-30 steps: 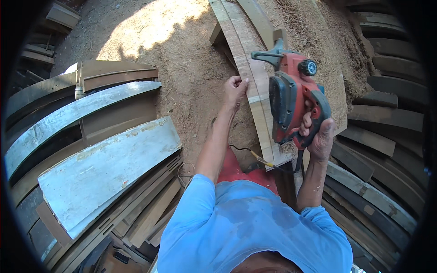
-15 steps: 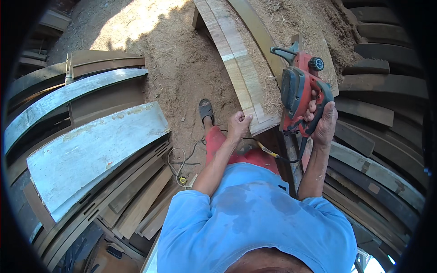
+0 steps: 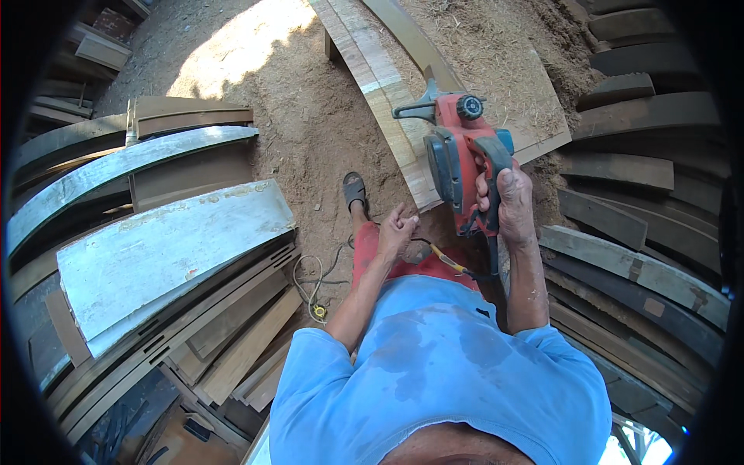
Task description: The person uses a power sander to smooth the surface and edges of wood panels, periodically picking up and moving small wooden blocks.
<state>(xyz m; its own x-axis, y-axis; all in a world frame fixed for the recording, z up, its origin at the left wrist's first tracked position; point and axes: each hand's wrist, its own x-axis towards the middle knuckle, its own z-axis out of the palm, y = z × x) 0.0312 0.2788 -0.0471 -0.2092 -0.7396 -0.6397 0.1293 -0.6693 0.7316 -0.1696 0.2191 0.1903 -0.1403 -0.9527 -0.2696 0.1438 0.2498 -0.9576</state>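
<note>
My right hand is wrapped round the rear handle of a red and black electric planer. The planer is over the near end of a pale curved board; I cannot tell whether its base touches the wood. Beside that end, toward my body, is my left hand, empty, its fingers loosely bent and apart. A narrow brown curved piece runs along the shaving-strewn work surface beyond the planer. From its rear, the planer's power cord hangs down and joins a yellow-wrapped length near my legs.
Stacked curved boards line the right side. On the left, a broad whitish panel lies over more stacked timber. A loose cable with a yellow connector lies near my sandalled foot. Sawdust covers the ground.
My right hand has brought the planer left, over the near end of the pale board. My left hand has drawn back slightly from that end, its fingers loosening from a closed shape.
</note>
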